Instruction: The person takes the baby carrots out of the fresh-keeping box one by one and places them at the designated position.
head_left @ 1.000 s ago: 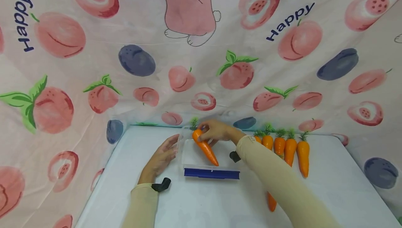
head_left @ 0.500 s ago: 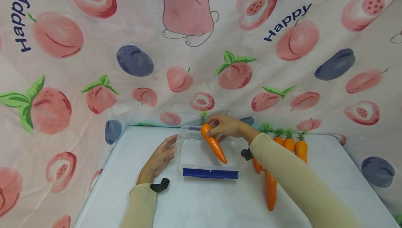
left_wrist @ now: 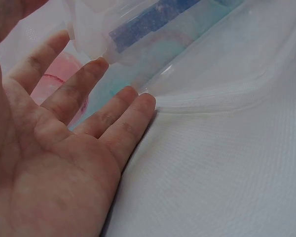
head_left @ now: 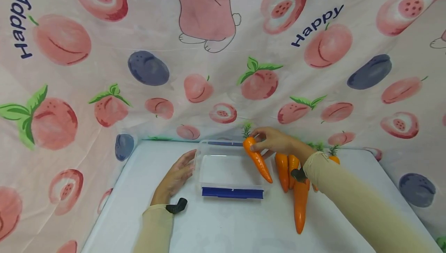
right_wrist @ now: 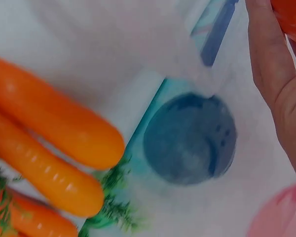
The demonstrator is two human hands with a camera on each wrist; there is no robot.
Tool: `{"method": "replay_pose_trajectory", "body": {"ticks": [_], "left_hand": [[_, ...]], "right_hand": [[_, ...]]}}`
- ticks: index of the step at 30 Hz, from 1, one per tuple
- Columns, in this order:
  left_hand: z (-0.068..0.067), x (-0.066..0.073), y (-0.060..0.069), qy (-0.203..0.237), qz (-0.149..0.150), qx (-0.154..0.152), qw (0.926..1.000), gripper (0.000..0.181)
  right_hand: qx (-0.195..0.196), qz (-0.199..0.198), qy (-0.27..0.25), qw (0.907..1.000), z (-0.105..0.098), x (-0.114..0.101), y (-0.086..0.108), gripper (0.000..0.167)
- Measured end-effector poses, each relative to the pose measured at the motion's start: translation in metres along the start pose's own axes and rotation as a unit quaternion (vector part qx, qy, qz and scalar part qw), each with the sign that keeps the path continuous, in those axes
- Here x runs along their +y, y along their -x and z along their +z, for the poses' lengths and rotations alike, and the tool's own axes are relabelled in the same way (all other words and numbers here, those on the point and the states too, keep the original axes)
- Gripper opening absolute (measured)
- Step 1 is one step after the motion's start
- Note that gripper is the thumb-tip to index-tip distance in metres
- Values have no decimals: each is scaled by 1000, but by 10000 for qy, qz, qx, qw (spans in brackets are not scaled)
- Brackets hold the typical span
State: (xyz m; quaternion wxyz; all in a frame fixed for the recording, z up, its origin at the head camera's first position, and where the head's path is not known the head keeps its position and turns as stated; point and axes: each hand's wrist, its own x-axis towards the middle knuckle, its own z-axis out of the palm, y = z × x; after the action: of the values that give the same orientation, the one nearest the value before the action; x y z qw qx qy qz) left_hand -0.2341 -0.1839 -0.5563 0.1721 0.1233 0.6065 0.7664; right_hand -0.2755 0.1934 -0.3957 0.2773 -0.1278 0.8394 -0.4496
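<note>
My right hand [head_left: 273, 140] pinches an orange carrot [head_left: 257, 159] near its leafy top, holding it tilted over the right side of a clear plastic box [head_left: 223, 187] with blue clips. Only a corner of that carrot and part of the fingers show in the right wrist view. At the box's left wall, my left hand [head_left: 177, 175] rests with fairly straight, spread fingers; the left wrist view has the fingertips [left_wrist: 147, 101] touching the clear wall. Nothing is visible inside the box.
Several more carrots [head_left: 300, 210] lie on the white table [head_left: 223, 226] right of the box, partly hidden by my right arm. In the right wrist view, carrots [right_wrist: 54, 118] lie side by side. A fruit-print cloth [head_left: 223, 71] hangs behind the table.
My right hand has moved to the right with the carrot, from the left part of the box to its right side. The left hand stays at the left wall.
</note>
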Motion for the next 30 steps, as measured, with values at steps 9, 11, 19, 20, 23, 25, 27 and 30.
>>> {"method": "replay_pose_trajectory", "body": {"ticks": [9, 11, 19, 20, 23, 25, 27, 30], "left_hand": [[-2, -2, -1, 67, -46, 74, 9999, 62], [-2, -1, -1, 58, -24, 54, 10000, 62], [-1, 1, 0, 7, -43, 27, 10000, 62], [-1, 1, 0, 5, -41, 20, 10000, 63], [0, 2, 0, -7, -37, -6, 10000, 63], [0, 1, 0, 4, -25, -24, 10000, 62], [0, 1, 0, -5, -10, -46, 10000, 62], [0, 1, 0, -4, 21, -67, 10000, 61]], "right_hand": [[214, 72, -54, 9997, -15, 22, 23, 50], [243, 133, -57, 9996, -16, 24, 27, 52], [272, 268, -142, 9992, -18, 31, 37, 54], [264, 281, -157, 9991, -18, 33, 38, 54], [243, 271, -193, 9991, -19, 38, 41, 55], [292, 307, -211, 9989, -19, 42, 43, 54], [350, 311, -208, 9987, -20, 45, 46, 55], [462, 309, -187, 9983, -20, 50, 50, 55]]}}
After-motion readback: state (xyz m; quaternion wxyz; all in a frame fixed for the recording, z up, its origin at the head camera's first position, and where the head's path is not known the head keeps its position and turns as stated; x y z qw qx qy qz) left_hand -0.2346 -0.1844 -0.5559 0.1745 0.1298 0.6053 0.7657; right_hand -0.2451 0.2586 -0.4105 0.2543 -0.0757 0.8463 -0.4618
